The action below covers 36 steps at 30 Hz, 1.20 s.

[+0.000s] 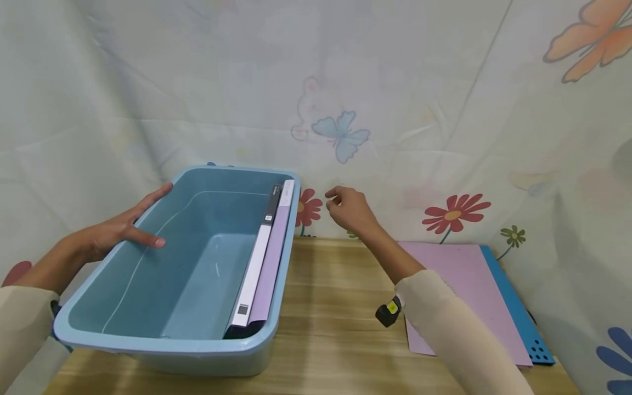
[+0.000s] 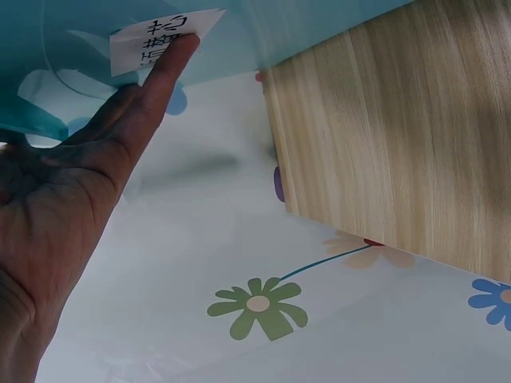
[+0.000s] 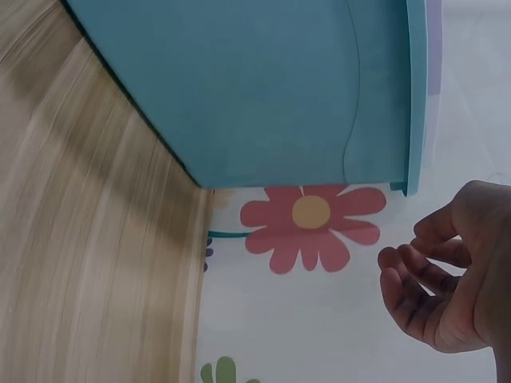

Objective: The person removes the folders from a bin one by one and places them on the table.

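Note:
A light blue plastic tub [image 1: 148, 345] stands on the left side of the wooden table. My left hand [image 1: 116, 230] holds its left rim, the thumb inside and the fingers along the outer wall. In the left wrist view a fingertip touches a white paper label [image 2: 132, 49] on that wall. Inside the tub, a thin white-and-black item [image 1: 257, 263] and a lilac one [image 1: 274, 263] stand on edge along the right wall. My right hand [image 1: 350, 208] hovers right of the tub, fingers loosely curled, holding nothing; it is apart from the tub in the right wrist view [image 3: 455, 271].
On the right of the wooden table [image 1: 336, 307] lies a flat pink sheet or folder [image 1: 454, 296], over a blue one [image 1: 513, 307] with holes near its corner. A patterned curtain [image 1: 237, 82] hangs close behind the table.

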Each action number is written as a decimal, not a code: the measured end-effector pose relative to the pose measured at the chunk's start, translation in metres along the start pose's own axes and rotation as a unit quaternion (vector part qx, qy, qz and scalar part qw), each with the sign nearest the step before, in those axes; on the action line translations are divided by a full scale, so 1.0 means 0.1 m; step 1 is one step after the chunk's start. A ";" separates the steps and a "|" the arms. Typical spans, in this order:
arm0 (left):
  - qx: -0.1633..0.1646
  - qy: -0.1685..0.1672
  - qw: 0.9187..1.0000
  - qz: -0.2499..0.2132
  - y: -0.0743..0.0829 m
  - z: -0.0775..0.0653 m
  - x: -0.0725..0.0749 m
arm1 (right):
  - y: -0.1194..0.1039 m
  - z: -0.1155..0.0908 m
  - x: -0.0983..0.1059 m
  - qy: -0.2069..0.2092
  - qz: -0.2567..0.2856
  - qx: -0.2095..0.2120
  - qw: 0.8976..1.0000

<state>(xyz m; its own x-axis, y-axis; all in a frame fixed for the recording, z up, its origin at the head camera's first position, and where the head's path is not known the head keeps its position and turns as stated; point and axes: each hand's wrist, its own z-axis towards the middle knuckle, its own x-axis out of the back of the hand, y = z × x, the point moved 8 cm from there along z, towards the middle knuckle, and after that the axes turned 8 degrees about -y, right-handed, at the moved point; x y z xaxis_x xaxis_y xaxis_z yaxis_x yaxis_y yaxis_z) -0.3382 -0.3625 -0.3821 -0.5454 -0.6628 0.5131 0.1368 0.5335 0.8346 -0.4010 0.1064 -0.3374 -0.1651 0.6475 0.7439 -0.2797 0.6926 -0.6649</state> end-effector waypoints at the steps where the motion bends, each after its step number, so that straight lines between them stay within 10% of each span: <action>1: -0.001 -0.001 1.000 -0.001 0.00 0.00 0.00 | -0.03 0.01 -0.01 0.002 0.003 0.002 1.000; 23: -0.010 -0.004 1.000 -0.004 0.03 0.00 -0.01 | -0.87 0.10 -0.24 0.023 0.084 0.071 0.994; 36: -0.005 -0.002 1.000 -0.010 0.01 0.00 -0.01 | -1.14 0.13 -0.53 -0.003 -0.093 0.005 0.996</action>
<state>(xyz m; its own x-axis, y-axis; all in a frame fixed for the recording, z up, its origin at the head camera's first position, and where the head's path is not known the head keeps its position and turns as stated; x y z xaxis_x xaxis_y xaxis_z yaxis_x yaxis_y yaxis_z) -0.3375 -0.3610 -0.3819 -0.5516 -0.6714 0.4949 0.1340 0.5143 0.8471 -0.3732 -0.0107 -0.3002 -0.1155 0.5061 0.8547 -0.3146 0.7975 -0.5148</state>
